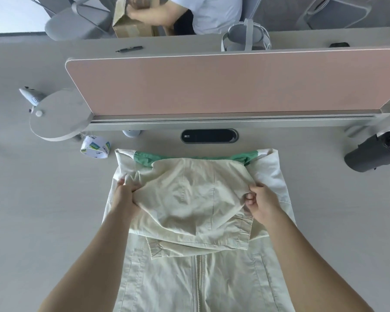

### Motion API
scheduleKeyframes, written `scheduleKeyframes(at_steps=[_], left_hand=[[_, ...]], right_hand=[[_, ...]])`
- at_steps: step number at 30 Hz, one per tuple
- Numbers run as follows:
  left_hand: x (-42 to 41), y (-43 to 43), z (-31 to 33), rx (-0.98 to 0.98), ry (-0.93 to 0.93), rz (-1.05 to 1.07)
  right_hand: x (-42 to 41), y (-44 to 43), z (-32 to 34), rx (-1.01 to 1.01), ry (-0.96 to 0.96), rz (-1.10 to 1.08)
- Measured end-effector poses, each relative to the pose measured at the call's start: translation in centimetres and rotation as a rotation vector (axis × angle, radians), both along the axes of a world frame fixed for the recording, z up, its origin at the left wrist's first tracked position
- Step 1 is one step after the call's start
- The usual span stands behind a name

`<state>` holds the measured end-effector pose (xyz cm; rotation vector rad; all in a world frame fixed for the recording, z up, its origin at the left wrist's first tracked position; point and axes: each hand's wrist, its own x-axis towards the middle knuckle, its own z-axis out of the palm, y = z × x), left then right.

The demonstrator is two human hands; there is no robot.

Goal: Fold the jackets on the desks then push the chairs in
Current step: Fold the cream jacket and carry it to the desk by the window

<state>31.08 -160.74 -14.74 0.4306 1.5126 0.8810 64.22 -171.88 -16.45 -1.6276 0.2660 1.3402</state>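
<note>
Left hand [127, 194] and right hand [260, 200] gripping cream jacket [189, 199], printed tape roll [95, 147] nearby, lettering unreadable

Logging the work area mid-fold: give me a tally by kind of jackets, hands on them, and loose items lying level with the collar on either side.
Jackets: 1, the cream jacket
Hands gripping it: 2, the left hand and the right hand
Printed band loops: 1, the band loop on the left
Dark cylinders: 1, the dark cylinder on the right
Total: 5

Single head-worn, wide-angle view. It looks steeply down and forward, close over the desk [43, 221]. The partition [212, 86] stands ahead.
</note>
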Motion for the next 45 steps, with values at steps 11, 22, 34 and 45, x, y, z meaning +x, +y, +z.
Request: scheduleKeyframes(at_steps=[11,22,34,45], left_hand=[[0.6,4.6,0.7,-0.143,0.748,-0.629],[-1.6,4.7,-0.8,0.017,-0.353,0.198],[-0.6,5.6,0.0,0.143,0.404,-0.239],[0.8,9.5,0.2,0.250,1.019,-0.940]], right_hand=[[0.5,3.9,1.9,-0.276,-0.484,0.696],[1.6,1.9,0.4,0.172,0.167,0.020],[2.1,4.7,0.9,-0.111,-0.729,0.598],[2.7,5.8,0.8,0.135,-0.806,0.701]])
